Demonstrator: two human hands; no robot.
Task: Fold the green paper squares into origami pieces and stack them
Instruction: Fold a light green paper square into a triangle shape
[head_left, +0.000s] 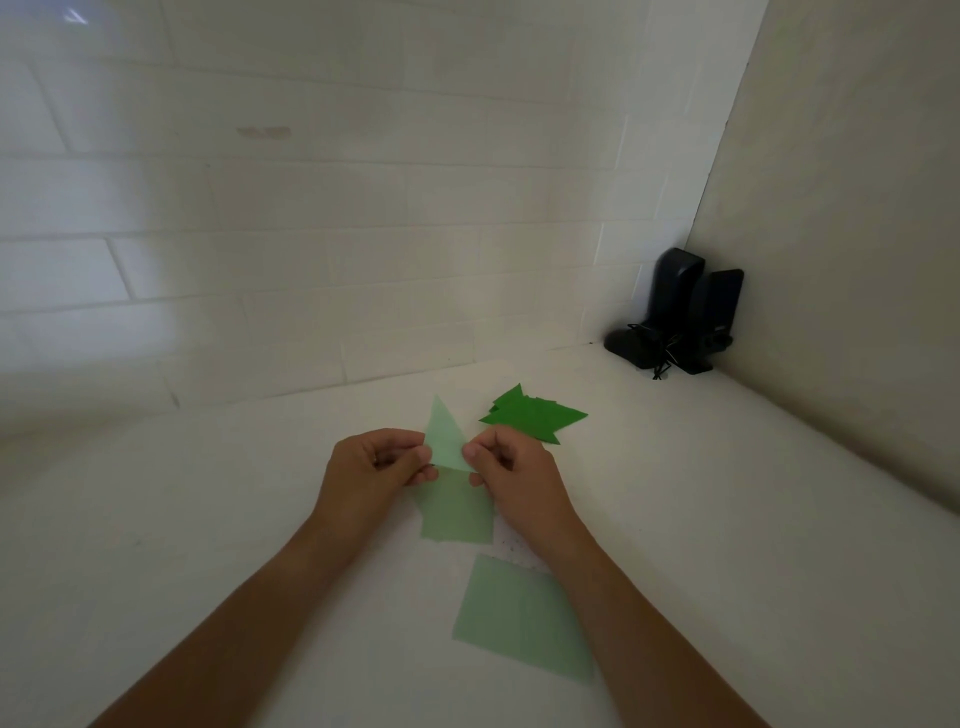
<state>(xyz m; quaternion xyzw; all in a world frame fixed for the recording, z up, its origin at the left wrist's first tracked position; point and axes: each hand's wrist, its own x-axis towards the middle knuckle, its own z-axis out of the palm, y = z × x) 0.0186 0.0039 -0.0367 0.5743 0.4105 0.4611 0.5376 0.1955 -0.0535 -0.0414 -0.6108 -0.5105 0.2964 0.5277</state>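
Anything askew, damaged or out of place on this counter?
Nothing damaged. The pile of dark green folded paper pieces is fanned unevenly, points sticking out, not squared. Both hands pinch a pale green folded paper triangle.

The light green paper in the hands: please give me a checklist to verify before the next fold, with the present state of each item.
1. Both hands hold the piece: left hand and right hand pinch the light green paper at its sides: ok.
2. Point of the paper faces away, upward: ok.
3. Edges aligned along the crease: cannot tell, fingers cover it.
4. Free surface below for pressing: not ok, a pale green sheet lies under the hands.
5. Next flat square ready nearby: ok.
6. Pile of dark green folded pieces within view for stacking: ok.
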